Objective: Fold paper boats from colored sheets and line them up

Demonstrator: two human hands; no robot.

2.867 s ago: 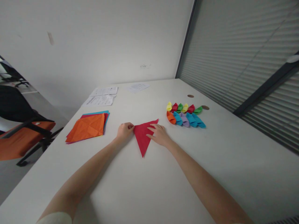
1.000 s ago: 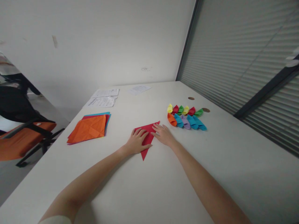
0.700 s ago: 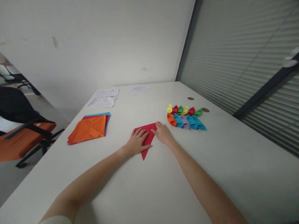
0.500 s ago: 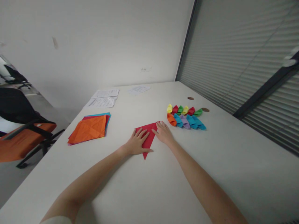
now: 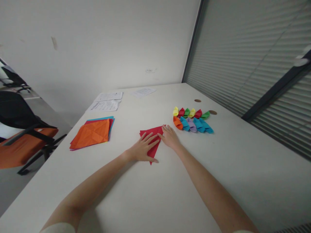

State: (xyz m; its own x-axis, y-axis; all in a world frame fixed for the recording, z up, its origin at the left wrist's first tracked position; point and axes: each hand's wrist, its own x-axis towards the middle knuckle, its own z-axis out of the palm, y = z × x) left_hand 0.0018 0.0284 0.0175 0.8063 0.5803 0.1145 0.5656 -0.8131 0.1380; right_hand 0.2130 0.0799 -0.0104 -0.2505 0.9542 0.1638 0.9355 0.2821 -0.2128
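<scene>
On the surface (image 5: 136,113), between its left and right edges, lay red paper (image 5: 153,150), the left hand (image 5: 142,149) spread over it, the right hand (image 5: 170,137) on its far right corner, neither gripping; the step seemed fold-flattening, calling next for firm pressure

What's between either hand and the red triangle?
Nothing visible. The left hand lies spread over the red triangle; the right hand is at its far right corner. The folded pieces and sheet stack sit off to either side.
</scene>
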